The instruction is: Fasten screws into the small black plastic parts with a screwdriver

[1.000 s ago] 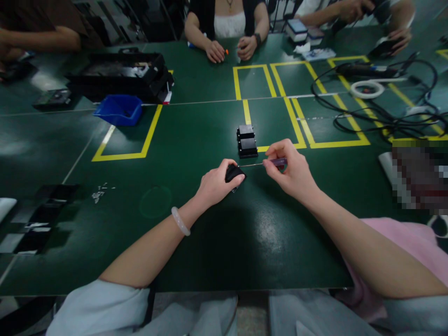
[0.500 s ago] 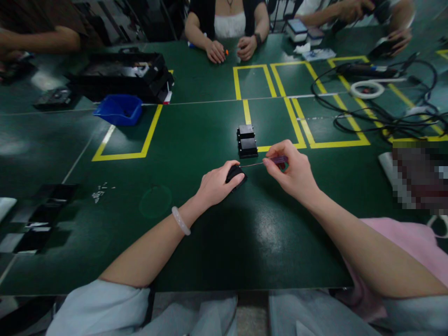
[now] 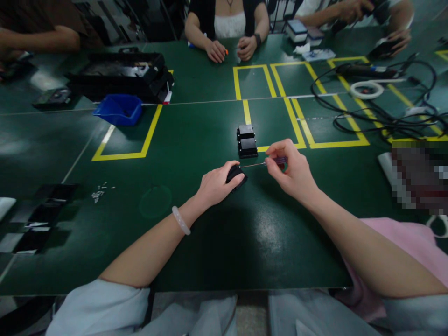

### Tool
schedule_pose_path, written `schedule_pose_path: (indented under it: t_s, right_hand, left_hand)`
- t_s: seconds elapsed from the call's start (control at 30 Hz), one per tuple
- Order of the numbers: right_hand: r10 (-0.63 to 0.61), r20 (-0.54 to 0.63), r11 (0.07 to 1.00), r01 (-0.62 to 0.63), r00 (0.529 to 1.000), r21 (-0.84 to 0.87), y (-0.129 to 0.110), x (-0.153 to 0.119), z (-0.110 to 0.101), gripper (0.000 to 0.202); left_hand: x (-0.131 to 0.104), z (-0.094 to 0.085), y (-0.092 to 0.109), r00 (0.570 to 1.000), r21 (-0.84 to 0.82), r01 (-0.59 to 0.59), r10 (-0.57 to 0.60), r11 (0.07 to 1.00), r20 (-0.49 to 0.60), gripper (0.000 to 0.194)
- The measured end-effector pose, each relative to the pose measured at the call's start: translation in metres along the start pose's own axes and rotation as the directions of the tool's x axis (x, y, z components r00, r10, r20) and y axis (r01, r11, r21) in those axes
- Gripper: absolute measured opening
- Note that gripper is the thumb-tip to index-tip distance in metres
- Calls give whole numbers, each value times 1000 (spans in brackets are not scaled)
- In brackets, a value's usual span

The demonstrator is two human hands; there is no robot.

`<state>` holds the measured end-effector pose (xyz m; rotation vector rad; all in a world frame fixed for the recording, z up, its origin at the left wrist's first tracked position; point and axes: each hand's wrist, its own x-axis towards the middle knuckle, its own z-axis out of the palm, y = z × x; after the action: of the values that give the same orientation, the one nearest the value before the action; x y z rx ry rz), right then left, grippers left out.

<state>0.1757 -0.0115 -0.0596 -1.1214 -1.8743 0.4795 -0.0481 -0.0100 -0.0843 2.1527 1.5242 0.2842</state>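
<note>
My left hand (image 3: 217, 183) grips a small black block-like part (image 3: 235, 174) on the green table, thumb on its near side and fingers around the far side. In my right hand (image 3: 292, 170) is a screwdriver (image 3: 281, 161) with a purplish-red handle, held almost level between thumb and fingers. Its thin metal shaft points left, and the tip meets the right side of the black part; the exact contact point is too small to make out. Just beyond stand two similar black parts (image 3: 247, 142), one behind the other, with small shiny screws along their sides.
Small loose screws (image 3: 99, 192) lie at left, near several flat black pieces (image 3: 42, 214). A blue bin (image 3: 120, 110) stands before black trays (image 3: 119, 74). Black cables (image 3: 371, 119) coil at right. Pink cloth (image 3: 402, 242) lies by my right forearm. Other people sit across the table.
My right fingers have shifted slightly on the screwdriver handle, the thumb a little to the right. The left hand and the black part stay where they were.
</note>
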Motion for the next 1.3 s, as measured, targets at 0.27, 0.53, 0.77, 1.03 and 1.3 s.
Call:
schedule_pose_path:
  t_s: [0.27,0.53,0.77,1.03,1.3]
  right_hand:
    - [-40,5,998,40,999,-38,0,0,0,7]
    - [-49,-11,996,48,999,-68,0,-1,1,12]
    - [-120,26,989,122,992,-85,-1,-2,1,16]
    - [-107,33,986,110,994,-129,-1,-3,0,7]
    - [-92,30,987,95,995,-126,-1,-4,2,13]
  left_hand:
    - [0,0,-1,1000,-5,2,-2,1000,3,58]
    - [0,0,0,1000,10,8,-8,1000,8,59]
    - [0,1,-2,1000,8,2,-2,1000,1,58]
    - [0,-1,0,1000,-3,7,-7,1000,10,58]
    - [1,0,0,1000,15,11,-11,1000,4,58]
